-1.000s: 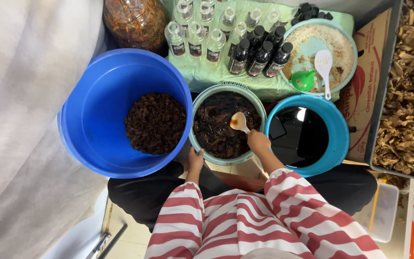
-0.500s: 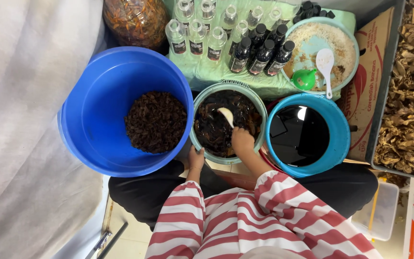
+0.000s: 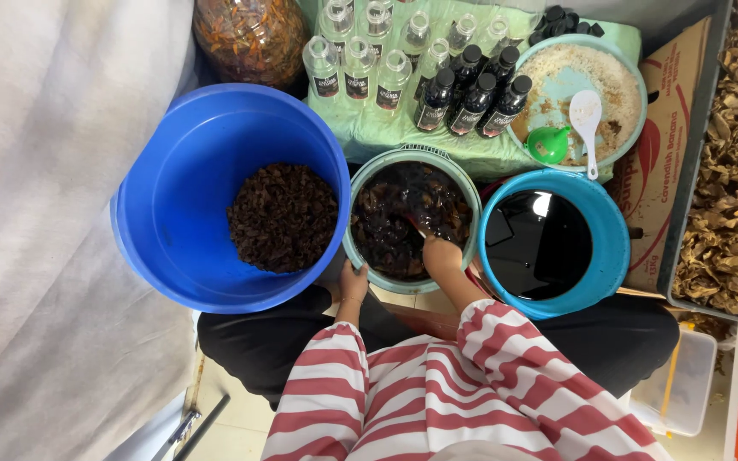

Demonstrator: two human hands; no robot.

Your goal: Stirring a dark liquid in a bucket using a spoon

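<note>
A round green strainer basket (image 3: 362,192) stands in front of me, filled with dark wet pulp. My left hand (image 3: 353,281) grips its near rim. Inside the basket, my right hand (image 3: 442,254) is closed on a spoon handle (image 3: 415,226) whose bowl is buried in the pulp. A large blue bucket (image 3: 164,154) to the left holds a mound of dark brown dregs (image 3: 283,217). On the right stands a smaller blue bucket (image 3: 612,248) of black liquid.
Behind the basket, clear and dark-filled small bottles (image 3: 437,72) stand on a green cloth. A pale bowl (image 3: 634,81) holds a white spoon (image 3: 587,115) and a green funnel (image 3: 548,143). A crate of dried leaves (image 3: 736,171) lies far right, white cloth (image 3: 36,213) left.
My right hand has moved left and down into the basket; the spoon, lifted and visible before, is now dug into the pulp. The left hand stays on the rim.
</note>
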